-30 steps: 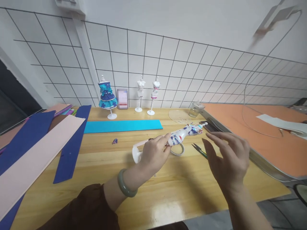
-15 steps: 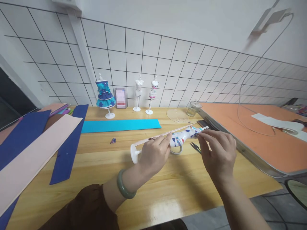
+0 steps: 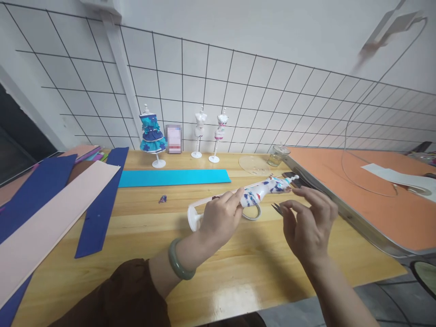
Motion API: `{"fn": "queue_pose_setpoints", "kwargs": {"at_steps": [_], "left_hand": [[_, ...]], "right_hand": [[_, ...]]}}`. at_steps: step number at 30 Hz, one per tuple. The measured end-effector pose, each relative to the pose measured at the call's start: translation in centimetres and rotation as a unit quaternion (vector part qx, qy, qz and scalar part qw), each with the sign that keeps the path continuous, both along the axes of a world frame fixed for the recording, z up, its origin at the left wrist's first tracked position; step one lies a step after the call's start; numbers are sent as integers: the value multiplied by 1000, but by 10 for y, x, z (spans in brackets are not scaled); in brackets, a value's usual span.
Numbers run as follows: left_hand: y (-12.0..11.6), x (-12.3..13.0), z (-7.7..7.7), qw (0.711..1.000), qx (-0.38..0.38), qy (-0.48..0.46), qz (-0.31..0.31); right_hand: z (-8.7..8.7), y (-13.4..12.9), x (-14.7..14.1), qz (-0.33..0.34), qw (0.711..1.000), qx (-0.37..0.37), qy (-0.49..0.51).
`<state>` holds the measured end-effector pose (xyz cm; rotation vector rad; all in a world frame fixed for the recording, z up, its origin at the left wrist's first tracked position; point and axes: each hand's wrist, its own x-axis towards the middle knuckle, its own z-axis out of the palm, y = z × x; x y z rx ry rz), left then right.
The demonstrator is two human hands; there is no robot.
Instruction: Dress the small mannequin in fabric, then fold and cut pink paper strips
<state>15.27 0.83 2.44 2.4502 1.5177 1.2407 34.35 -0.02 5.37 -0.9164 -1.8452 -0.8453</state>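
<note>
While my left hand (image 3: 220, 214) grasps the patterned mannequin (image 3: 261, 192), tilted over the desk (image 3: 143, 227) toward its back right corner, steadiness should help; whether my curled right hand (image 3: 310, 220) pinches anything, I can't tell.

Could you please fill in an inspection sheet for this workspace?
Surface: wooden table, light glare near its front edge.
Job's things: patterned dress form, tilted, white base toward the left.
Clutter: dark blue strip, pale pink strip, turquoise strip, crumpled scrap, grey ring, glass jar.
Hands: left hand grips the dress form's lower part; right hand is beside its upper end; whether it pinches anything is unclear.
Cables: thin cable runs down at right onto the orange surface.
Surroundings: white wall with dark grid lines; three upright display forms before it, the leftmost wearing a blue dress.
</note>
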Motion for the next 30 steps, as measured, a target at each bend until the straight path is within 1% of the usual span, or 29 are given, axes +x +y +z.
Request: {"fn": "queue_pose_setpoints", "kwargs": {"at_steps": [2,3,4,5,6,9,11,13,16,17,18,19,20,22,24,28,30], "left_hand": [[2,-1,3,996,-47,-75,-14],[4,-2,4,989,-69,-127,-30],[6,-4,6,977,-95,-186,-52],[9,-6,8,957,-130,-248,-77],[13,-9,11,929,-174,-309,-103],[24,-22,18,822,-300,-455,-164],[31,-32,22,762,-333,-521,-193],[37,-43,24,719,-336,-567,-222],[46,-57,26,660,-342,-614,-266],[48,-62,26,644,-343,-624,-279],[50,-67,26,636,-341,-629,-288],[52,-71,26,637,-335,-630,-291],[53,-75,26,649,-324,-626,-286],[56,-82,24,690,-298,-606,-263],[60,-86,20,729,-276,-580,-238],[70,-94,9,776,-240,-545,-207],[76,-100,4,810,-207,-519,-178]], "right_hand": [[-4,-5,-5,30,999,-16,2],[-6,-7,-7,44,999,-29,9],[-9,-8,-9,58,997,-47,21],[-12,-9,-11,71,995,-67,33],[-15,-9,-12,84,991,-92,42],[-23,-8,-16,127,973,-185,53],[-28,-6,-20,158,957,-239,49],[-32,-2,-25,184,944,-272,36],[-39,5,-34,202,934,-294,12],[-41,8,-36,208,930,-302,6],[-44,12,-39,213,926,-311,2],[-47,15,-41,219,921,-322,-1],[-49,19,-43,224,915,-337,-2],[-54,25,-46,223,902,-369,8],[-57,29,-49,204,889,-409,24],[-57,31,-54,178,853,-486,61],[-56,31,-56,174,836,-515,74]]}}
